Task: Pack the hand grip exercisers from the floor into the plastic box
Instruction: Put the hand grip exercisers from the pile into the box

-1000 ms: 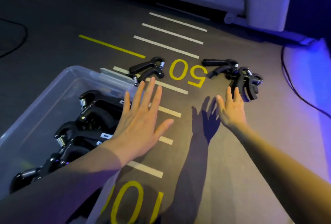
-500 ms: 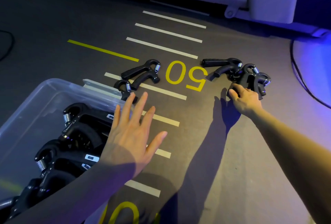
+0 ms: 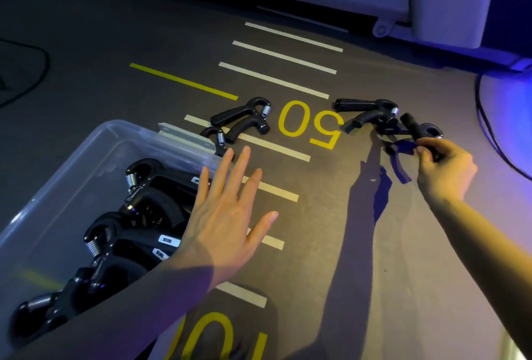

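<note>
Since 0.5 s ago, right hand (image 3: 444,169) has closed on 1 gripper (image 3: 423,132) from the right pile, lifting it. Left hand (image 3: 227,215) stays flat and spread over the box (image 3: 95,146) edge. 2 grippers (image 3: 241,120) lie beside the box; next comes the carry.

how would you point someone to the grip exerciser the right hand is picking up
Find the yellow "50" painted on the floor; just right of it is a cluster of black exercisers. The right hand pinches the held exerciser at the cluster's right end. Unlike the flat exerciser beside it, this one is tilted, with one handle sticking up.
</note>
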A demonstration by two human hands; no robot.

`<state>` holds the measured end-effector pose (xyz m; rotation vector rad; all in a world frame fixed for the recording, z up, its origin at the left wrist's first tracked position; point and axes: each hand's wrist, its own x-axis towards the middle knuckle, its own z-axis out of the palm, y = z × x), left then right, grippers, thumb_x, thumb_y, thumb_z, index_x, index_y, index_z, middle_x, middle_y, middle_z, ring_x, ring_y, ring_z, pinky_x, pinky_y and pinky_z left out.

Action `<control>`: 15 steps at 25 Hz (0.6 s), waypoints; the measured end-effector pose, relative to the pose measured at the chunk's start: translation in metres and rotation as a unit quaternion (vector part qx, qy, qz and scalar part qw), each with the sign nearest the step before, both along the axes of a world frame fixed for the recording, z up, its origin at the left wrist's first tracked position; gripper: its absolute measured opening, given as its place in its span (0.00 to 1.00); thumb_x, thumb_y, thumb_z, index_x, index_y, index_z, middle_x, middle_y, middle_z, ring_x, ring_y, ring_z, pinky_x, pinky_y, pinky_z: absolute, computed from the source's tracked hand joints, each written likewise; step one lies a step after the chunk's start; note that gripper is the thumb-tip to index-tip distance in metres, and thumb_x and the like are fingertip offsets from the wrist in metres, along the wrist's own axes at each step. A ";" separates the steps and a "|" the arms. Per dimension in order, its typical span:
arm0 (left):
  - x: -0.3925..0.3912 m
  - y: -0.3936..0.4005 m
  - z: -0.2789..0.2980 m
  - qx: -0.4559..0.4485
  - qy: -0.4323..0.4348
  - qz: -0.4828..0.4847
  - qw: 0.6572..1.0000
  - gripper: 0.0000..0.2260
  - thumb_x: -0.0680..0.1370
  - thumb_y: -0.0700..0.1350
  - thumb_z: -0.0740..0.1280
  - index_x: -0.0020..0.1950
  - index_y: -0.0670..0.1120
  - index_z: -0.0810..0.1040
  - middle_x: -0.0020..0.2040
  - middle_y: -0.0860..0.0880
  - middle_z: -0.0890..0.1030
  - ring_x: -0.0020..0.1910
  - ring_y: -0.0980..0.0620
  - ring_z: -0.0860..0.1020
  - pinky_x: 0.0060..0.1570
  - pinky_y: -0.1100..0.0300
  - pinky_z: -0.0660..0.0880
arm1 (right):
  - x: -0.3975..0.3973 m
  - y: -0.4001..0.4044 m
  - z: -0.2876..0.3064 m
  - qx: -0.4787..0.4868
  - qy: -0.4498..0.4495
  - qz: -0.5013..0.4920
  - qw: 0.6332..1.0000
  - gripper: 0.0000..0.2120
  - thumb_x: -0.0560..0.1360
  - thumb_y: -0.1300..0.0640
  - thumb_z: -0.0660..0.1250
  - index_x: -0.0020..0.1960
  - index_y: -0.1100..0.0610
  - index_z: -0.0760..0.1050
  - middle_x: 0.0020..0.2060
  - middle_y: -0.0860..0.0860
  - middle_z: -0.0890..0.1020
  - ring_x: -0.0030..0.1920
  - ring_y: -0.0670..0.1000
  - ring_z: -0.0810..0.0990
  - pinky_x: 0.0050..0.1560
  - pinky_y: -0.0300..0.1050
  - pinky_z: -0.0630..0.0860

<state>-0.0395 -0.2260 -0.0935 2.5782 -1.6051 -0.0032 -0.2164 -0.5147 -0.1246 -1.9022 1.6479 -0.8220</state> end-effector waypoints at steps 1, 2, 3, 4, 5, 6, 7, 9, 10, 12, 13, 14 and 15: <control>-0.001 0.005 0.000 -0.004 0.004 0.000 1.000 0.31 0.77 0.62 0.48 0.71 0.44 0.66 0.76 0.43 0.56 0.75 0.42 0.51 0.66 0.40 0.50 | 0.001 0.012 0.010 -0.012 -0.035 0.014 0.999 0.09 0.77 0.59 0.64 0.54 0.56 0.81 0.47 0.57 0.83 0.40 0.50 0.78 0.45 0.37 0.72; -0.003 0.013 0.001 -0.011 0.012 0.004 1.000 0.32 0.77 0.63 0.49 0.73 0.44 0.62 0.77 0.43 0.53 0.75 0.43 0.48 0.66 0.40 0.49 | 0.004 0.029 0.022 -0.027 -0.081 0.042 0.995 0.09 0.76 0.58 0.64 0.53 0.53 0.81 0.45 0.56 0.83 0.37 0.47 0.76 0.43 0.36 0.72; -0.004 0.020 0.003 -0.021 0.022 0.011 0.999 0.33 0.76 0.63 0.50 0.75 0.43 0.57 0.77 0.43 0.50 0.75 0.44 0.46 0.67 0.40 0.47 | 0.010 0.049 0.036 -0.039 -0.140 0.081 0.986 0.09 0.76 0.57 0.63 0.51 0.49 0.80 0.43 0.53 0.83 0.37 0.46 0.76 0.42 0.37 0.72; -0.005 0.028 0.006 -0.030 0.031 0.018 0.999 0.35 0.76 0.63 0.50 0.76 0.42 0.52 0.77 0.44 0.48 0.75 0.44 0.44 0.67 0.41 0.46 | 0.017 0.071 0.054 -0.048 -0.202 0.126 0.970 0.09 0.76 0.57 0.63 0.49 0.46 0.79 0.41 0.48 0.82 0.38 0.47 0.78 0.43 0.38 0.74; -0.006 0.036 0.011 -0.037 0.037 0.025 0.998 0.36 0.76 0.62 0.51 0.77 0.42 0.48 0.77 0.44 0.47 0.75 0.45 0.43 0.67 0.42 0.45 | 0.025 0.094 0.071 -0.041 -0.263 0.169 0.949 0.09 0.76 0.57 0.63 0.47 0.44 0.79 0.40 0.44 0.82 0.39 0.48 0.80 0.44 0.40 0.76; -0.006 0.044 0.017 -0.045 0.041 0.031 0.998 0.36 0.77 0.62 0.50 0.77 0.42 0.46 0.77 0.44 0.45 0.75 0.45 0.42 0.68 0.42 0.43 | 0.035 0.118 0.089 -0.011 -0.321 0.211 0.923 0.09 0.76 0.58 0.65 0.45 0.45 0.79 0.39 0.43 0.83 0.38 0.49 0.81 0.45 0.41 0.77; -0.005 0.055 0.023 -0.054 0.047 0.042 0.997 0.36 0.77 0.62 0.49 0.76 0.43 0.43 0.77 0.45 0.43 0.75 0.45 0.41 0.68 0.43 0.41 | 0.048 0.143 0.107 0.041 -0.371 0.253 0.893 0.07 0.76 0.57 0.67 0.44 0.46 0.80 0.38 0.45 0.83 0.38 0.49 0.81 0.44 0.41 0.78; -0.003 0.075 0.035 -0.075 0.070 0.078 0.992 0.36 0.77 0.62 0.48 0.76 0.43 0.37 0.77 0.46 0.38 0.75 0.47 0.37 0.70 0.48 0.38 | 0.072 0.187 0.132 0.175 -0.426 0.320 0.828 0.06 0.73 0.56 0.67 0.43 0.48 0.82 0.38 0.48 0.84 0.36 0.49 0.81 0.41 0.40 0.78; 0.000 0.087 0.040 -0.083 0.081 0.097 0.989 0.37 0.77 0.62 0.48 0.75 0.43 0.35 0.76 0.46 0.36 0.75 0.48 0.36 0.71 0.50 0.38 | 0.084 0.206 0.139 0.235 -0.435 0.340 0.800 0.07 0.73 0.57 0.65 0.42 0.50 0.82 0.37 0.50 0.84 0.35 0.49 0.80 0.39 0.39 0.78; 0.005 0.110 0.047 -0.088 0.081 0.128 0.985 0.38 0.77 0.60 0.51 0.74 0.44 0.32 0.75 0.46 0.33 0.74 0.47 0.34 0.71 0.50 0.38 | 0.106 0.238 0.141 0.318 -0.410 0.356 0.777 0.09 0.76 0.59 0.62 0.43 0.52 0.81 0.36 0.53 0.84 0.34 0.49 0.80 0.37 0.38 0.78; 0.008 0.121 0.049 -0.081 0.081 0.143 0.983 0.39 0.77 0.59 0.53 0.73 0.44 0.30 0.75 0.46 0.32 0.74 0.47 0.33 0.71 0.50 0.38 | 0.115 0.251 0.138 0.348 -0.389 0.356 0.776 0.10 0.77 0.60 0.61 0.44 0.52 0.80 0.36 0.54 0.84 0.33 0.49 0.79 0.36 0.37 0.78; 0.011 0.131 0.049 -0.067 0.088 0.158 0.981 0.39 0.78 0.58 0.55 0.73 0.45 0.29 0.74 0.46 0.31 0.74 0.46 0.33 0.72 0.49 0.38 | 0.124 0.261 0.133 0.373 -0.368 0.347 0.778 0.10 0.78 0.61 0.60 0.45 0.53 0.80 0.36 0.55 0.84 0.32 0.48 0.79 0.35 0.36 0.78; 0.015 0.141 0.048 -0.051 0.097 0.172 0.979 0.40 0.78 0.58 0.56 0.73 0.45 0.29 0.74 0.45 0.31 0.73 0.45 0.32 0.72 0.47 0.39 | 0.131 0.270 0.128 0.395 -0.353 0.334 0.779 0.10 0.79 0.60 0.60 0.46 0.54 0.80 0.35 0.56 0.84 0.32 0.48 0.79 0.34 0.35 0.78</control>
